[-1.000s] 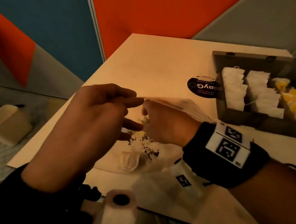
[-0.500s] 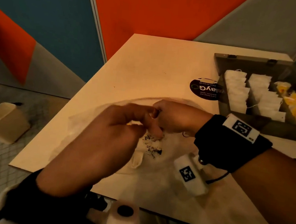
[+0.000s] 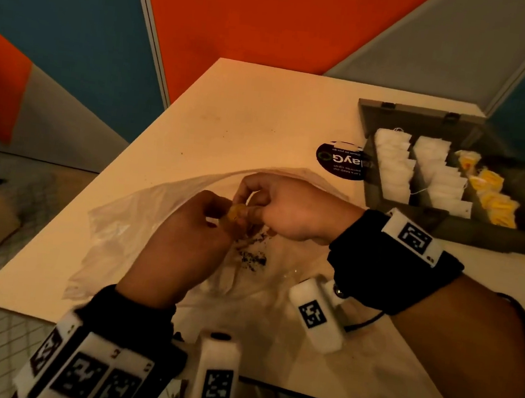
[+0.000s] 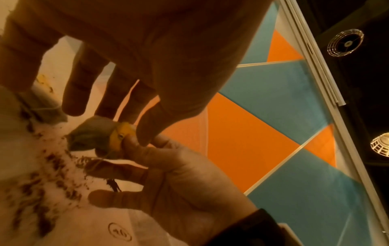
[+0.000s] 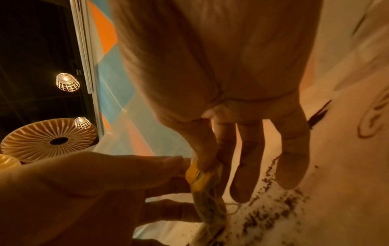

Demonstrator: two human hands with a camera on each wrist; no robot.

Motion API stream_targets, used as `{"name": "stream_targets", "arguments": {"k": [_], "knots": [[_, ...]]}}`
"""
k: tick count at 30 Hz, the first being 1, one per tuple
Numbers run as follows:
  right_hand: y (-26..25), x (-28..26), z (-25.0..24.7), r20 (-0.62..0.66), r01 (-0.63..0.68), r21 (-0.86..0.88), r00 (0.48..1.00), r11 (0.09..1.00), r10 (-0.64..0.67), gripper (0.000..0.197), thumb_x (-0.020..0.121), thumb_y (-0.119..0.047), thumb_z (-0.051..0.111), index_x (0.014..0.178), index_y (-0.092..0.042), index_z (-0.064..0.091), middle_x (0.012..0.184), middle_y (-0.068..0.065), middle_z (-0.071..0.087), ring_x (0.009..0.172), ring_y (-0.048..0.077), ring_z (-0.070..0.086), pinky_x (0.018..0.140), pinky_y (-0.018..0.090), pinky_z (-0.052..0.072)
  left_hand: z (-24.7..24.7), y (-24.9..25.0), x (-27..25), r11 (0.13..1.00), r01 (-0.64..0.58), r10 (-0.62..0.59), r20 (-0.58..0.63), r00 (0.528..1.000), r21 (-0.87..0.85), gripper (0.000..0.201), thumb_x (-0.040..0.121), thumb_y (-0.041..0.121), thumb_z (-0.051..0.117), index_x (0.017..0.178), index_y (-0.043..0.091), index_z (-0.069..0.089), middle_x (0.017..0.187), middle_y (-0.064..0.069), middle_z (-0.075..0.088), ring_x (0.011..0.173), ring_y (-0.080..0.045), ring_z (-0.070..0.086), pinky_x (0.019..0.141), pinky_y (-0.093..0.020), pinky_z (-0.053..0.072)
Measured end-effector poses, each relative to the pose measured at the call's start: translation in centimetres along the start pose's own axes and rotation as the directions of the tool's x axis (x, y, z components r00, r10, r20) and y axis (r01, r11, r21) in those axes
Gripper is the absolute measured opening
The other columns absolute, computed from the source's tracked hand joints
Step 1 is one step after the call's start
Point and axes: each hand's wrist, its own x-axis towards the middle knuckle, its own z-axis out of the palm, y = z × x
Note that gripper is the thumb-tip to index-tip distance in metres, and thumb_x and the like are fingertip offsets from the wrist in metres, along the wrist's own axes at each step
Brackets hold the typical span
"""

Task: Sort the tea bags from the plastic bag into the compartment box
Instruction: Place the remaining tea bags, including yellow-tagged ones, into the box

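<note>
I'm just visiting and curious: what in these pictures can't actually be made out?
- Head view: the tea bag is nearly hidden between the left hand and right hand.
- Head view: the round black sticker has print too small to read, and the compartment box covers its edge.
- Head view: the box's right end is dark.
- Right wrist view: the plastic bag is blurred, and its marking is cut off.

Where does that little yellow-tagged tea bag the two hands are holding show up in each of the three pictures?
Head view: the yellow-tagged tea bag sits mid-frame, pinched between both hands above the plastic bag.
Left wrist view: tea bag left of centre, under the fingertips.
Right wrist view: tea bag low centre, hanging from the fingertips.
Shared landmark: the spilled tea leaves just beside it.
</note>
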Motion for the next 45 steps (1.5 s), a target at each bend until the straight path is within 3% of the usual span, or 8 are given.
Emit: {"name": "stream_targets", "arguments": {"k": [5, 13, 18, 22, 32, 38, 43, 45], "knots": [[-0.5, -0.7, 0.0, -0.001, 0.033, 0.100, 0.999, 0.994, -0.033, 0.006, 0.095, -0.014, 0.060, 0.099, -0.013, 0.063, 0.092, 0.011, 0.075, 0.089, 0.032, 0.069, 0.072, 0.041, 0.056, 0.1, -0.3, 0.4, 1.000, 0.003, -0.002, -0.074, 0.997, 0.008, 0.021, 0.086, 0.039, 0.069, 0.082, 0.018, 0.067, 0.076, 0.001, 0.068, 0.070, -0.014, 0.061, 0.057, -0.027, 0.042], [-0.5, -0.8, -0.4, -0.088, 0.041, 0.192, 0.996, 0.981, -0.025, 0.008, 0.095, -0.011, 0.060, 0.103, -0.012, 0.060, 0.092, 0.012, 0.074, 0.077, 0.021, 0.071, 0.066, 0.036, 0.054, 0.0, -0.1, -0.2, 0.987, -0.048, 0.034, -0.092, 0.995, -0.151, 0.025, 0.089, 0.033, 0.066, 0.090, 0.008, 0.060, 0.086, -0.014, 0.068, 0.072, -0.024, 0.062, 0.064, -0.036, 0.047], [0.4, -1.2, 0.3, 0.109, 0.065, -0.115, 0.993, 0.991, -0.053, 0.028, 0.085, -0.009, 0.066, 0.107, -0.027, 0.062, 0.100, -0.003, 0.067, 0.085, 0.016, 0.066, 0.078, 0.042, 0.058, -0.5, 0.7, -0.4, 0.945, -0.115, 0.055, -0.198, 0.979, -0.306, 0.024, 0.091, 0.029, 0.064, 0.088, 0.006, 0.058, 0.088, -0.008, 0.069, 0.078, -0.020, 0.064, 0.069, -0.036, 0.051], [-0.1, -2.3, 1.2, 0.275, 0.194, -0.260, 0.954, 0.946, -0.120, 0.043, 0.082, -0.014, 0.067, 0.115, -0.041, 0.061, 0.114, -0.008, 0.054, 0.095, 0.012, 0.059, 0.082, 0.032, 0.054, -1.0, 1.1, -0.3, 0.884, -0.137, 0.050, -0.200, 0.978, -0.447, 0.013, 0.089, 0.018, 0.065, 0.088, 0.006, 0.061, 0.094, -0.013, 0.069, 0.073, -0.006, 0.063, 0.062, -0.017, 0.051], [-1.9, -0.6, 3.5, 0.295, 0.364, -0.491, 0.924, 0.791, -0.242, 0.043, 0.093, -0.015, 0.055, 0.135, -0.025, 0.051, 0.095, -0.008, 0.048, 0.082, 0.011, 0.043, 0.073, 0.024, 0.037, -1.4, 0.9, -0.2, 0.806, -0.126, 0.010, -0.199, 0.980, -0.579, 0.018, 0.090, 0.008, 0.060, 0.100, -0.006, 0.060, 0.083, -0.008, 0.067, 0.063, -0.001, 0.063, 0.047, -0.014, 0.048], [-1.4, 0.7, 4.4, 0.285, 0.348, -0.534, 0.932, 0.770, -0.223, 0.034, 0.092, -0.024, 0.059, 0.126, -0.027, 0.059, 0.117, -0.002, 0.062, 0.094, 0.021, 0.058, 0.080, 0.031, 0.049, -1.7, 0.6, 0.0, 0.821, -0.142, 0.023, -0.216, 0.976, -0.552, 0.015, 0.087, 0.008, 0.065, 0.094, -0.005, 0.061, 0.084, -0.016, 0.060, 0.062, -0.005, 0.056, 0.045, -0.008, 0.044], [-0.9, 0.8, 3.0, 0.152, 0.211, -0.293, 0.973, 0.932, -0.172, 0.019, 0.096, -0.031, 0.058, 0.081, -0.022, 0.065, 0.084, 0.000, 0.066, 0.070, 0.022, 0.062, 0.064, 0.034, 0.052, -1.9, -0.6, 0.8, 0.829, -0.089, -0.016, -0.183, 0.983, -0.552, 0.028, 0.087, 0.013, 0.067, 0.096, -0.012, 0.061, 0.087, -0.017, 0.064, 0.070, -0.011, 0.058, 0.056, -0.014, 0.049], [0.0, 0.8, 1.8, 0.091, 0.070, -0.151, 0.994, 0.986, -0.057, 0.024, 0.098, -0.023, 0.055, 0.081, -0.011, 0.067, 0.085, 0.010, 0.068, 0.070, 0.025, 0.067, 0.060, 0.037, 0.058, -1.9, -1.0, 1.1, 0.840, -0.049, -0.050, -0.168, 0.985, -0.540, 0.015, 0.087, 0.014, 0.068, 0.081, 0.001, 0.063, 0.080, -0.011, 0.065, 0.068, -0.012, 0.060, 0.062, -0.021, 0.050]]}}
